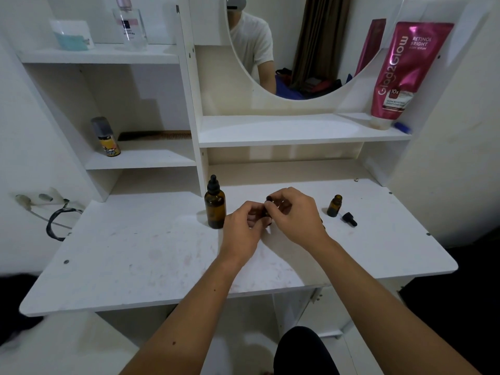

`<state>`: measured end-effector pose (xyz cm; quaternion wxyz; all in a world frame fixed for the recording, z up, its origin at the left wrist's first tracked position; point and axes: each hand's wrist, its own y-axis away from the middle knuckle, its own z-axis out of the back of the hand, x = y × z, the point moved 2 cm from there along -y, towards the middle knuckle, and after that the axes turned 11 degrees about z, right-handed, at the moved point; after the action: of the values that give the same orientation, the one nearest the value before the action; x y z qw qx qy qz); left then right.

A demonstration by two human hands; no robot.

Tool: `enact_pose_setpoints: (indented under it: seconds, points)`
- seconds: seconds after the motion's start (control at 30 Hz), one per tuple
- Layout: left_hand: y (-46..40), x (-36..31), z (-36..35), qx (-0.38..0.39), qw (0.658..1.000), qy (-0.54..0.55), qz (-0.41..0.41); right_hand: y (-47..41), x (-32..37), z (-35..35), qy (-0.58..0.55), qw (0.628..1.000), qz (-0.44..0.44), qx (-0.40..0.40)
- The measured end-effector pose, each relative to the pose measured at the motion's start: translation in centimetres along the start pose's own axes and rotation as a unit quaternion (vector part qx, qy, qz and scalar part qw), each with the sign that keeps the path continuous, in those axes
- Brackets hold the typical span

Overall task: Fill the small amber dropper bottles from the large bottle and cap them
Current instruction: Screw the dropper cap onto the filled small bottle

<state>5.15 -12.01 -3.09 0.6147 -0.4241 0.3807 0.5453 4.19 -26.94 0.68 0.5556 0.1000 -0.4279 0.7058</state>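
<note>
1. Both hands meet over the middle of the counter (135, 255). The left hand (243, 228) curls its fingers round a small dark bottle (266, 212), mostly hidden, probably to steady it.
2. The right hand (295, 215) pinches a black cap (269, 198) at the bottle's top. I judge it is being screwed on or off; which one I cannot tell.
3. The large bottle (215, 207) stands upright just left of the hands with its dropper top on, near enough to reach for filling.
4. A second small bottle (334, 205) stands open to the right, well apart from the hands. Its dropper cap (349, 219) lies on its side just beside it, ready to go on once the bottle is filled.
5. Whether either small bottle holds liquid cannot be seen.
</note>
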Motion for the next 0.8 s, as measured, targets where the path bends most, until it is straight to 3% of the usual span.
enact_pose_setpoints:
  seconds: [0.13, 0.23, 0.4, 0.57, 0.8]
  points:
    - [0.1, 0.0, -0.1, -0.004, 1.000, -0.003, -0.004, 0.3, -0.4, 0.1, -0.022, 0.999, -0.044, -0.014]
    - [0.0, 0.0, 0.0, -0.001, 1.000, 0.002, -0.003, 0.5, -0.3, 0.0, -0.038, 0.999, 0.007, 0.012]
    - [-0.1, 0.2, -0.1, -0.005, 1.000, -0.003, -0.003, 0.4, -0.4, 0.0, -0.022, 0.999, -0.029, -0.003]
    - [-0.2, 0.1, -0.1, -0.006, 1.000, -0.003, 0.000, 0.2, -0.8, -0.1, -0.033, 0.998, 0.024, 0.049]
    - [-0.2, 0.1, -0.3, -0.016, 0.999, -0.035, -0.008, 0.3, -1.2, -0.9, -0.017, 1.000, -0.007, -0.009]
